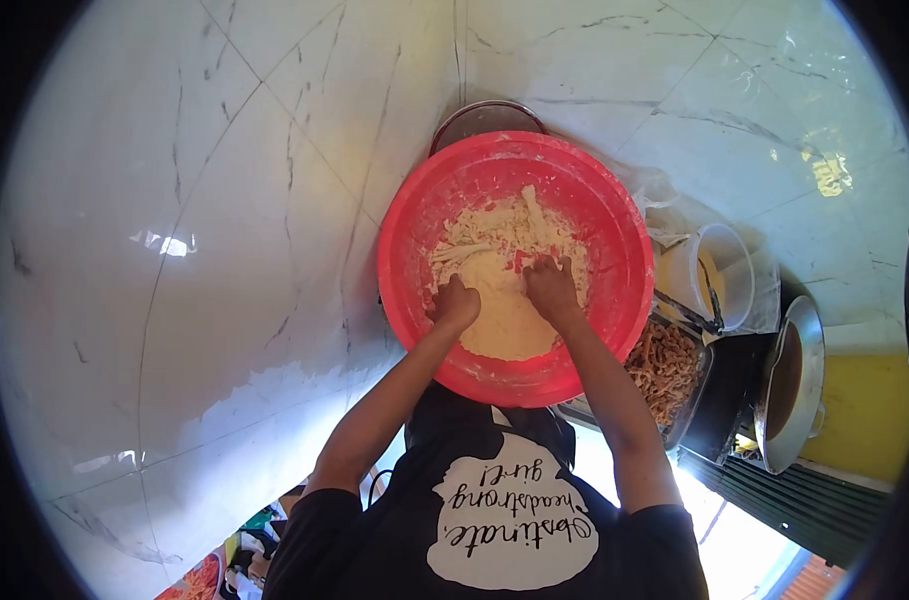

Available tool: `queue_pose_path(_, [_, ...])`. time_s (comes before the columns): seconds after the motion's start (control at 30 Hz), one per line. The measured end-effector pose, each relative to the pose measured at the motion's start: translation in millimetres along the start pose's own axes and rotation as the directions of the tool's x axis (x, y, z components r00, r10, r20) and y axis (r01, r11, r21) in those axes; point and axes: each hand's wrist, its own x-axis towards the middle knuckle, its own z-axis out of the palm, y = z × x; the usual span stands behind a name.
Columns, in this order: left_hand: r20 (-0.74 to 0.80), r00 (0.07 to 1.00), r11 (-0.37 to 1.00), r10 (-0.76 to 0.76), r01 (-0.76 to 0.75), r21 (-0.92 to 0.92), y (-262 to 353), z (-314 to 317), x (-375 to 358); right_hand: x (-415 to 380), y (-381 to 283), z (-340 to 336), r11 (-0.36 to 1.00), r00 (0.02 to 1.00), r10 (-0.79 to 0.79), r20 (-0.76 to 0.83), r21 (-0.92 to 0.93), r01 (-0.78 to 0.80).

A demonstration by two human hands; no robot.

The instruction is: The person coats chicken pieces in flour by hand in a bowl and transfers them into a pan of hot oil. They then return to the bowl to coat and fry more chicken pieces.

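Observation:
A large red basin [402, 250] holds pale flour [515, 325] and flour-coated strips and crumbs [500, 225], heaped toward its far side. Both of my hands are down inside it. At the left of the flour, my left hand [456, 304] is curled with its knuckles up. My right hand [553, 288] is closed too, bent down into the coated pieces at the right. The fingertips of both are hidden, so what they grip does not show. A patch of bare red basin bottom shows between the hands.
Right of the basin stands a tray of brown strips [667, 370]. Beyond it are a white plastic bucket [740, 280] with yellowish contents and a wide metal pan [807, 350]. A round rimmed object [487, 118] leans behind the basin. Marbled tile walls [265, 220] rise close by.

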Motion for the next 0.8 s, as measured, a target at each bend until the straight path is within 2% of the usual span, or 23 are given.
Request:
queue_pose_path(0.03, [0.004, 1.000, 1.000, 0.001, -0.001, 0.005, 1.7, -4.6, -1.6, -2.7, 0.6, -2.0, 1.000, 0.994, -0.003, 0.107, 0.013, 0.002])
queue_pose_path(0.07, [0.013, 1.000, 0.999, 0.017, -0.017, 0.048, 3.8, -8.8, -3.0, -6.5, 1.4, -3.7, 1.000, 0.994, 0.003, 0.111, 0.014, -0.004])
queue_pose_path(0.13, [0.024, 0.999, 0.995, 0.030, -0.032, 0.092, 6.2, -13.9, -1.9, -13.2, -0.7, -14.6, 0.984, 0.963, 0.037, 0.266, 0.158, -0.081])
queue_pose_path(0.17, [-0.012, 0.999, 0.992, 0.042, -0.041, 0.119, 6.3, -16.1, -0.7, -17.5, -1.9, -20.6, 0.984, 0.963, 0.035, 0.268, 0.161, -0.081])
queue_pose_path(0.23, [-0.043, 0.997, 0.987, 0.060, -0.053, 0.149, 5.9, -17.0, 2.7, -27.5, -1.7, -31.1, 0.860, 0.910, -0.094, 0.404, 0.493, -0.130])
queue_pose_path(0.33, [-0.047, 0.996, 0.974, 0.079, -0.067, 0.215, -3.0, -6.9, 17.1, -28.1, 4.4, -1.1, 0.777, 0.926, -0.012, 0.376, 0.586, -0.228])
queue_pose_path(0.37, [0.048, 0.997, 0.978, 0.064, -0.072, 0.195, -8.8, -0.9, 23.5, -28.8, 4.9, 3.5, 0.776, 0.927, -0.013, 0.375, 0.589, -0.228])
queue_pose_path(0.4, [0.143, 0.988, 0.982, 0.051, -0.076, 0.174, -9.2, 0.5, 22.5, -29.9, 4.7, 2.8, 0.807, 0.911, 0.088, 0.403, 0.507, -0.302])
queue_pose_path(0.43, [0.141, 0.989, 0.982, 0.054, -0.079, 0.174, -8.1, 4.2, 20.4, -30.2, 5.7, 1.4, 0.827, 0.888, 0.192, 0.417, 0.418, -0.375])
queue_pose_path(0.5, [0.290, 0.954, 0.967, 0.078, -0.143, 0.210, -7.1, 12.8, 13.1, -33.4, 2.6, -0.3, 0.825, 0.858, 0.202, 0.472, 0.391, -0.409])
queue_pose_path(0.53, [0.288, 0.955, 0.967, 0.079, -0.144, 0.212, -9.4, 14.5, 13.2, -34.1, 0.3, -0.8, 0.820, 0.823, 0.212, 0.527, 0.362, -0.443])
queue_pose_path(0.57, [0.366, 0.930, 0.988, 0.011, -0.067, 0.140, -12.0, 17.5, 13.8, -34.6, -1.0, -1.2, 0.820, 0.823, 0.213, 0.527, 0.362, -0.444])
queue_pose_path(0.6, [0.449, 0.892, 0.997, -0.049, 0.016, 0.075, -12.4, 19.5, 13.8, -35.7, -2.0, -2.0, 0.825, 0.817, 0.146, 0.558, 0.387, -0.411])
queue_pose_path(0.63, [0.451, 0.891, 0.997, -0.049, 0.014, 0.081, -13.6, 18.9, 14.7, -37.2, -3.5, -2.8, 0.826, 0.807, 0.078, 0.585, 0.416, -0.381])
queue_pose_path(0.7, [0.243, 0.969, 0.983, 0.055, -0.096, 0.159, -15.3, 12.7, 14.9, -40.0, -6.9, -3.3, 0.810, 0.802, 0.064, 0.593, 0.439, -0.389])
queue_pose_path(0.8, [0.317, 0.944, 0.964, 0.090, -0.162, 0.208, -10.8, 7.6, 11.0, -41.1, -10.9, -3.3, 0.775, 0.779, 0.033, 0.627, 0.476, -0.416])
